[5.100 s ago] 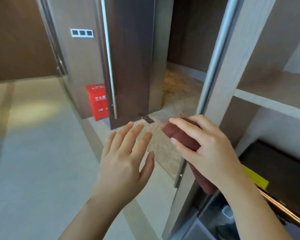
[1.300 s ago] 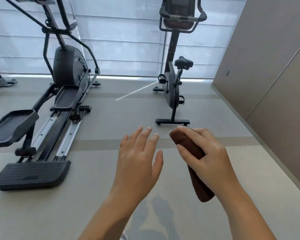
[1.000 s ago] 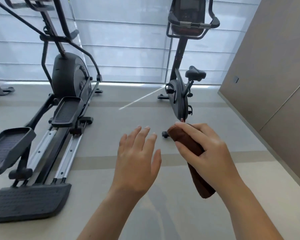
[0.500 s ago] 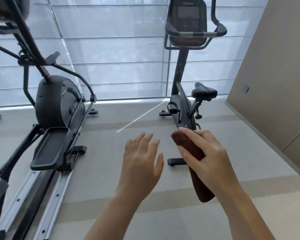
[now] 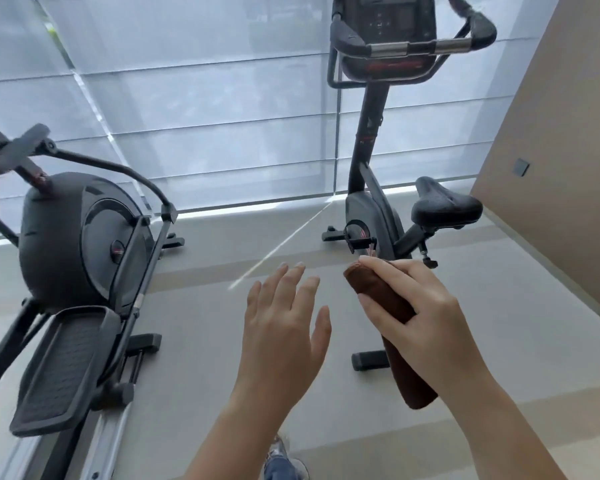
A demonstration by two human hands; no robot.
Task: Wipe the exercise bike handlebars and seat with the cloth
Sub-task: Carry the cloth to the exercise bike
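Note:
The black exercise bike (image 5: 371, 202) stands ahead to the right, before the window blinds. Its handlebars (image 5: 409, 46) with a silver middle bar sit at the top, below the console. The black seat (image 5: 445, 206) is to the right, lower down. My right hand (image 5: 420, 317) grips a rolled brown cloth (image 5: 381, 299), held in the air in front of the bike's lower frame, well below the seat. Beside it, my left hand (image 5: 284, 320) hangs empty with fingers spread. The cloth and my right hand hide part of the bike's base.
A black elliptical trainer (image 5: 84, 244) with pedals and rails fills the left side. A beige wall (image 5: 561, 174) runs along the right. Grey floor (image 5: 205, 323) lies between the two machines. My shoe (image 5: 281, 459) shows at the bottom.
I went from a cupboard area into the gym room and walked toward the bike, which has grown larger and closer. Both hands keep the same pose, cloth still in the right.

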